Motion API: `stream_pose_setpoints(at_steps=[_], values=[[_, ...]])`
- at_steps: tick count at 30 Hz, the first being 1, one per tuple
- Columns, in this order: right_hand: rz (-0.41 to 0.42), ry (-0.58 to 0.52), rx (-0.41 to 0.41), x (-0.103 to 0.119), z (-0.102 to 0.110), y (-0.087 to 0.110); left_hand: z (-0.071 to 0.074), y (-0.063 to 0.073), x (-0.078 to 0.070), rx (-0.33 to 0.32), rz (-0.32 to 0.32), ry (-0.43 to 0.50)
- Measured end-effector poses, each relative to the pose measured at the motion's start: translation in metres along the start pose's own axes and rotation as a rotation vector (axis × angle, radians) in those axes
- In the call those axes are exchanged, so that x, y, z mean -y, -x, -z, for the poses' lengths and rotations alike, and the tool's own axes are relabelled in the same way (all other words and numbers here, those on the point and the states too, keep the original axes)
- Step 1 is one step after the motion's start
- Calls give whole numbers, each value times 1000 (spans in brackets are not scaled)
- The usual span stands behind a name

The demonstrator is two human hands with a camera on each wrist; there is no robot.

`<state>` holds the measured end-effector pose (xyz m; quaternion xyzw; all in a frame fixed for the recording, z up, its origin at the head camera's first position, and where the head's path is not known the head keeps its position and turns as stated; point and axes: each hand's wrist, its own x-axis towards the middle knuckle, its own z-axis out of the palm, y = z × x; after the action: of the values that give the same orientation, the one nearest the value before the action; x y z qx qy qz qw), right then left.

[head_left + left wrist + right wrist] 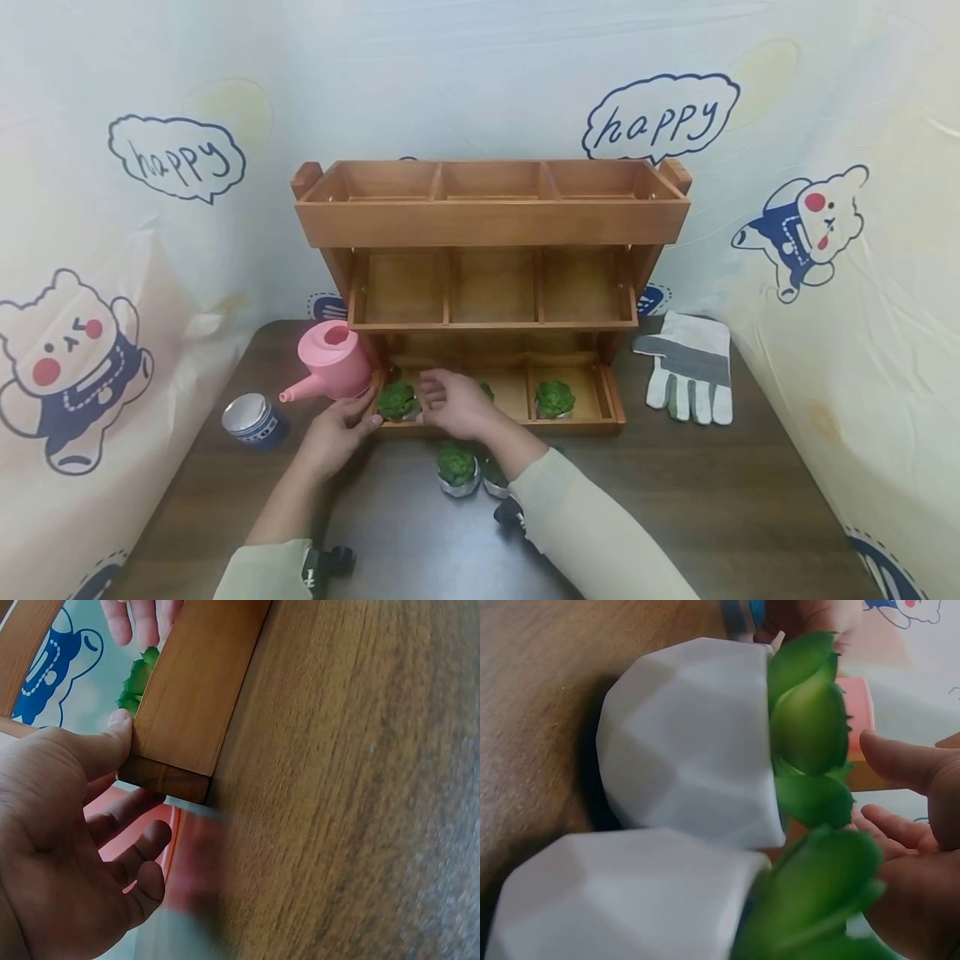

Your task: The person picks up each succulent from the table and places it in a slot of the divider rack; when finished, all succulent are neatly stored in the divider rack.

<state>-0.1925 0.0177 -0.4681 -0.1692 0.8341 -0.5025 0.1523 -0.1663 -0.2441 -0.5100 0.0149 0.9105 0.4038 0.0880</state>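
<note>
A three-tier wooden planter shelf (491, 225) stands at the back of the table. My left hand (335, 437) holds the bottom tier's front left corner, thumb on the inner side and fingers outside, as the left wrist view shows. In the bottom left compartment sits a potted succulent (397, 402). My right hand (459, 406) is just right of it, fingers extended and thumb apart, with nothing seen between them. It partly hides a succulent (487, 391) in the middle compartment. Another succulent (555, 400) sits in the right one. Two white-potted succulents (690, 742) stand on the table under my right forearm.
A pink watering can (335, 362) stands against the shelf's left side, near my left hand. Further left is a blue-and-white tin (255, 421) with a silvery lid. Grey-and-white work gloves (693, 367) lie right of the shelf. A printed cloth (480, 83) hangs behind.
</note>
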Motion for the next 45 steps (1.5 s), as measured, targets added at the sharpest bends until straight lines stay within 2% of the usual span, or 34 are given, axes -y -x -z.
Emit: stream_pose_setpoints(at_steps=[13,19,26,36,45], values=[[35,-181,8,3,13,20,2,1,-2,26,32,-16],[33,-138,3,0,19,30,2,0,-4,25,34,1],[77,-116,6,-7,26,43,1,1,-2,17,9,21],[137,-155,37,-16,38,61,2,-1,-3,9,-4,-19],[119,-115,62,-22,50,88,-1,-1,0,-6,-10,-44]])
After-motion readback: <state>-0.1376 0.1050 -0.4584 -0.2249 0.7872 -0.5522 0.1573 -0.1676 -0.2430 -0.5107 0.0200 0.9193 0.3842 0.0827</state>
